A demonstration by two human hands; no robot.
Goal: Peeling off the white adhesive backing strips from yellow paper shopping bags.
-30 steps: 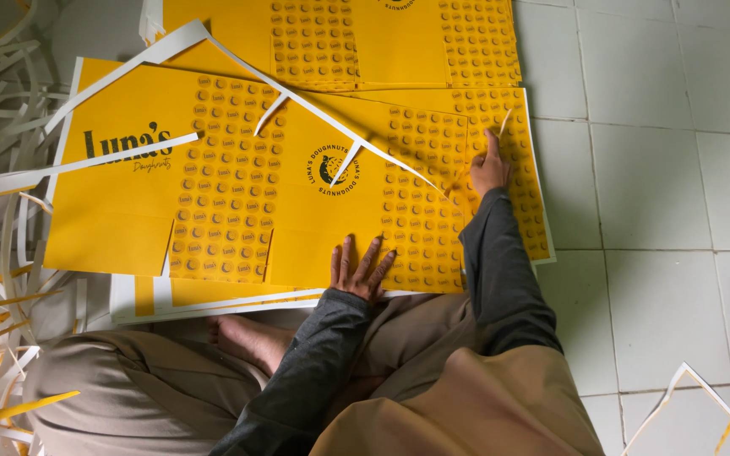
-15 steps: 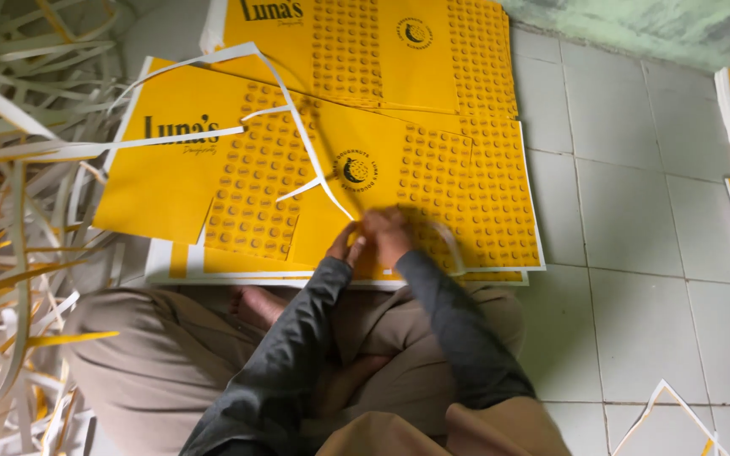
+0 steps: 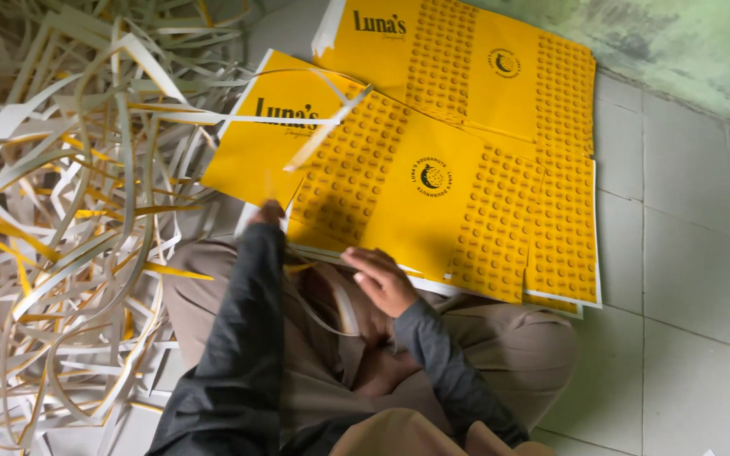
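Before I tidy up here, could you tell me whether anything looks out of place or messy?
Yes: a big tangle of white and yellow paper strips sprawls over the floor on the left, and one loose strip lies across the top yellow printed sheet. The sheets themselves look undamaged.

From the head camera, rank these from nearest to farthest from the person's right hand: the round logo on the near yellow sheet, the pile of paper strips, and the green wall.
From the right hand:
1. Round logo on the near yellow sheet, just beyond the hand.
2. Pile of paper strips, off to the left.
3. Green wall, far top right.
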